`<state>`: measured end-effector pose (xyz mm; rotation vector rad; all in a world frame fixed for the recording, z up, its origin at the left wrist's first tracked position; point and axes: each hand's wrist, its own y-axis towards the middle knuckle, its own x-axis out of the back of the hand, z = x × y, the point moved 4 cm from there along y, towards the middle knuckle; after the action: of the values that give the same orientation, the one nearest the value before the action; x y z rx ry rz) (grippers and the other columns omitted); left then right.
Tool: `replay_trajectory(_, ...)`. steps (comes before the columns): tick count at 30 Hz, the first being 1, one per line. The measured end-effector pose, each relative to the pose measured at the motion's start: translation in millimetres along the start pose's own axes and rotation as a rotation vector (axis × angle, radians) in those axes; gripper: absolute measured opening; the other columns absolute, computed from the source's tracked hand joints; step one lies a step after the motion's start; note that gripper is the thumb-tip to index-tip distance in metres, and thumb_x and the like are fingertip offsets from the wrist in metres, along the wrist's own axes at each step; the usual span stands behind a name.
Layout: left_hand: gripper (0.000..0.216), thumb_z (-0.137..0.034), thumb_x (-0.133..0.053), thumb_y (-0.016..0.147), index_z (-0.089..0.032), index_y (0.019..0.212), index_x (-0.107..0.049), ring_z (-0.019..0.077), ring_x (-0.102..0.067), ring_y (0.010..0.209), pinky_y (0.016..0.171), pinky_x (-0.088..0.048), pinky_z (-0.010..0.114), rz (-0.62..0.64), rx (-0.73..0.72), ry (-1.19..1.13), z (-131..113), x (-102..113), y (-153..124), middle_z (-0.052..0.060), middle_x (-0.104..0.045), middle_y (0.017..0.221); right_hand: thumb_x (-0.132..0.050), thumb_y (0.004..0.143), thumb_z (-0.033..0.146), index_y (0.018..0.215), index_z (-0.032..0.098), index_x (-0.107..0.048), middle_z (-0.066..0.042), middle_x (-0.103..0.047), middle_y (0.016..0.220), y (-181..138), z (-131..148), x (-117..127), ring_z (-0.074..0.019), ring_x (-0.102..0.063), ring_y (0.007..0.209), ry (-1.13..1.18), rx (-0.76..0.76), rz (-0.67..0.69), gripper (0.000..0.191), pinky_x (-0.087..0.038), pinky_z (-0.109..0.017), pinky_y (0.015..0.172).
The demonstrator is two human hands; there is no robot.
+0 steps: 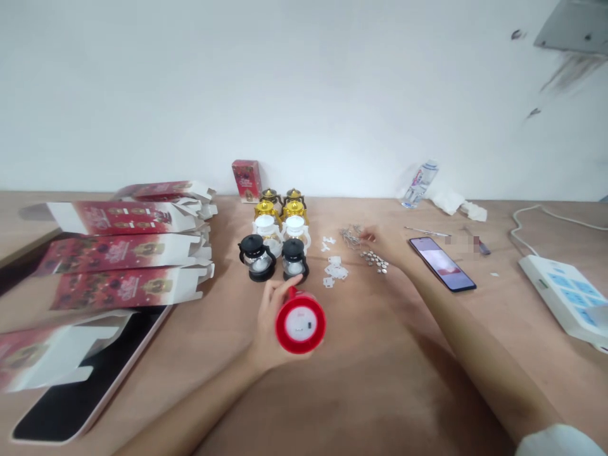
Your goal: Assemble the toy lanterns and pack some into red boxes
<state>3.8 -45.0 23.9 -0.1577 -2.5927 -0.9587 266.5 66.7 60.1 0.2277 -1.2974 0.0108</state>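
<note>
My left hand [272, 323] is closed round a small red lantern [301, 323], tipped so its round white base faces me. My right hand [382, 244] reaches far across the wooden table [370, 380] with its fingers pinched together at a heap of thin metal pins [350, 235]; what they hold is too small to name. Small round button cells [375, 260] lie right beside that hand. White plastic tabs [335, 271] are scattered between the two hands.
Black, white and gold toy lanterns [278, 237] stand in rows behind the red one. Flattened red cartons [123, 253] are stacked at the left over a dark tablet [90, 386]. A phone [443, 263], a power strip [567, 294], a bottle [418, 183] and a red box [247, 180] lie further off.
</note>
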Motion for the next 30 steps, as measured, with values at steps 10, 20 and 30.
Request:
replay_trajectory(10, 0.064, -0.028, -0.079, 0.058, -0.025, 0.11, -0.04, 0.0233, -0.056, 0.104, 0.085, -0.05, 0.036, -0.106, 0.303, -0.311, 6.4, -5.3, 5.9, 0.006, -0.049, 0.114, -0.034, 0.091, 0.009, 0.112, 0.008, -0.059, -0.02, -0.062, 0.115, -2.9, 12.3, -39.6, -0.0275, -0.055, 0.108, -0.43, 0.355, 0.035, 0.032, -0.038, -0.037, 0.089)
replay_trajectory(20, 0.045, -0.039, -0.072, 0.069, -0.025, 0.104, -0.048, 0.0204, -0.06, 0.095, 0.084, -0.049, 0.034, -0.13, 0.59, -0.706, 30.3, -13.0, -7.8, 0.003, -0.06, 0.103, -0.028, 0.093, 0.018, 0.097, 0.009, -0.056, -0.018, -0.062, 0.096, -0.6, 4.9, -12.7, -0.0262, -0.059, 0.087, -0.322, 0.091, -0.235, 0.029, -0.04, -0.033, 0.069)
replay_trajectory(30, 0.03, -0.034, -0.071, 0.064, -0.017, 0.086, -0.059, 0.0233, -0.06, 0.096, 0.087, -0.046, 0.037, -0.243, 0.723, -0.871, 29.6, -14.7, 0.6, 0.005, -0.065, 0.092, -0.036, 0.086, 0.022, 0.107, 0.014, -0.042, -0.002, -0.055, 0.08, 2.2, -7.4, 12.3, -0.0123, -0.053, 0.061, 0.535, 0.02, -0.394, 0.023, -0.043, -0.026, 0.059)
